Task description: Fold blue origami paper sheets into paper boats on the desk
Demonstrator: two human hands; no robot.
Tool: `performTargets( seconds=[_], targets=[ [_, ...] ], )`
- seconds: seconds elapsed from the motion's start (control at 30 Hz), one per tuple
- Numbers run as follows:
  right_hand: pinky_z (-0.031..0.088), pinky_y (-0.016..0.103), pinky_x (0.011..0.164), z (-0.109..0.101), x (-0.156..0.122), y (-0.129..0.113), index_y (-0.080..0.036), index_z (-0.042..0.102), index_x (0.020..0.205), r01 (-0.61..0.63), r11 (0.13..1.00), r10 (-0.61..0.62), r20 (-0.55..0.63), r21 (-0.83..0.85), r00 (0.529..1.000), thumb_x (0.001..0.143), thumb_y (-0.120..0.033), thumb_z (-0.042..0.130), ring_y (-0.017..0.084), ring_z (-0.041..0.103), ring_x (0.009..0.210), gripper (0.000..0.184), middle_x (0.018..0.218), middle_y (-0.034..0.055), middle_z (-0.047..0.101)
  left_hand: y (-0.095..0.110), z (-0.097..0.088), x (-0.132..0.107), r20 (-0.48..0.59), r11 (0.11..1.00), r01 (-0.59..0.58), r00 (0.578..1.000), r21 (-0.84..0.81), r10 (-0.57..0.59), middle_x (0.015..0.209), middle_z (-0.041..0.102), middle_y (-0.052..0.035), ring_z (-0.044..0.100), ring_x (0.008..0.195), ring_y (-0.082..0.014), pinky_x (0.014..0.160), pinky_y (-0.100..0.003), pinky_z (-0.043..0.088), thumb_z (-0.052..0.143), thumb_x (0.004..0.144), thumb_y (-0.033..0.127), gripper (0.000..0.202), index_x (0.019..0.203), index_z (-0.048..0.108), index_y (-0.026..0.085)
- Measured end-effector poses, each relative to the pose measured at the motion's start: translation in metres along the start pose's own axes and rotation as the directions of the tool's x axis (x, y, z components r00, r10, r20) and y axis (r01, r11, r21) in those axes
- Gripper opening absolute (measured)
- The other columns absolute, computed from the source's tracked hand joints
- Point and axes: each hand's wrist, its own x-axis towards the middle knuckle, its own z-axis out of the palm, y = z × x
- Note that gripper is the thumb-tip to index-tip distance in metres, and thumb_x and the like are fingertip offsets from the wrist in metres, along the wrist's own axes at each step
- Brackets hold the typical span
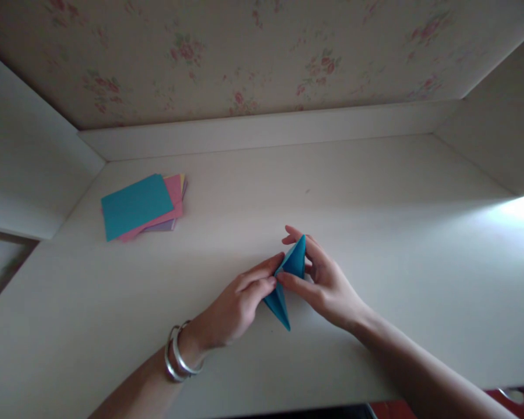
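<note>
Blue paper, folded into a pointed shape [295, 263], stood between the two hands over the middle of the table [113, 308], nearer its front edge than its back. One tip pointed toward the back edge, the other toward the front edge. The left hand [244, 299] gripped its left side, thumb and fingers near the middle; the right hand [327, 291] had its thumb at the centre and its index finger behind the upper tip, the other fingers partly hidden. Whether the lower part touched the table, I could not tell.

With both thumbs so close at the centre, uneven pressure could have skewed a crease, and pulling the sides apart too hard might have torn the paper there. A loosened right thumb could have let the upper flap spring open; a squeeze from the left fingers could have crumpled the layers.

Silver bangles [174, 355] circled the left wrist. Toward the table's back left corner lay a stack of coloured sheets [137, 206], blue on top, well apart from the hands. Beyond the back edge rose a flowered wall [244, 64].
</note>
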Motion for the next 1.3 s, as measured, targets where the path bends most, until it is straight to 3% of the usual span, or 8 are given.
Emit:
performTargets(
  seconds=[0.23,0.47,0.7,0.93,1.13,1.3],
  targets=[
    [0.059,0.033,0.08,0.0003,-0.0008,-0.0022,-0.025,0.047,0.143,0.008,0.999,-0.008,0.013,0.031,1.0,0.081,-0.032,0.072,0.02,0.065,0.097,0.067,0.134,0.012,0.053,0.0012,-0.0009,-0.0029,-0.011,0.991,-0.018,1.0,0.13,0.02,0.161,0.037,-0.0002,0.031,0.15,-0.024,0.127,-0.041,0.021,0.044,0.103,0.033,0.048,0.15,0.046,0.024],
    [0.057,0.037,0.089,0.0009,-0.0014,-0.0027,-0.027,0.048,0.142,-0.011,0.998,0.011,0.013,0.057,1.0,0.082,-0.029,0.07,0.023,0.063,0.109,0.064,0.135,0.0108,0.054,0.0048,0.0007,-0.0012,-0.012,0.98,-0.037,0.999,0.197,0.04,0.161,0.038,0.0022,0.03,0.15,-0.0214,0.127,-0.037,0.02,0.049,0.101,0.042,0.05,0.15,0.046,0.028],
    [0.055,0.04,0.095,0.0014,-0.0011,0.0002,-0.027,0.052,0.137,-0.055,0.99,0.052,0.026,0.126,0.998,0.084,-0.035,0.071,0.025,0.061,0.115,0.057,0.138,0.0105,0.053,0.0065,0.0015,-0.0021,-0.006,0.987,-0.009,1.0,0.162,0.01,0.161,0.038,0.0009,0.032,0.15,-0.0216,0.127,-0.037,0.022,0.046,0.103,0.044,0.052,0.151,0.044,0.026],
    [0.058,0.037,0.089,0.002,-0.001,-0.0018,-0.026,0.054,0.135,-0.077,0.984,0.074,0.024,0.162,0.997,0.085,-0.037,0.071,0.022,0.065,0.106,0.053,0.137,0.0105,0.054,0.0021,-0.0005,-0.0028,-0.021,0.988,0.001,1.0,0.151,0.002,0.157,0.043,-0.0009,0.036,0.148,-0.0233,0.126,-0.038,0.025,0.042,0.104,0.04,0.048,0.149,0.047,0.022],
    [0.057,0.038,0.091,0.0004,-0.001,-0.0022,-0.027,0.057,0.132,-0.07,0.985,0.067,0.026,0.158,0.997,0.086,-0.036,0.07,0.023,0.064,0.111,0.049,0.137,0.0104,0.056,0.0036,0.0004,-0.0026,-0.026,0.993,-0.017,0.999,0.116,0.02,0.156,0.045,-0.0003,0.035,0.148,-0.0252,0.126,-0.042,0.025,0.041,0.105,0.037,0.045,0.147,0.049,0.024],
    [0.059,0.038,0.087,0.0006,-0.001,-0.0049,-0.026,0.058,0.13,-0.075,0.983,0.073,0.017,0.168,0.997,0.085,-0.031,0.068,0.022,0.068,0.102,0.046,0.135,0.0104,0.058,0.0032,0.0002,-0.0028,-0.037,0.996,-0.014,0.999,0.091,0.017,0.156,0.045,-0.0015,0.034,0.148,-0.0256,0.126,-0.042,0.024,0.043,0.104,0.037,0.046,0.147,0.05,0.022]
  ],
)
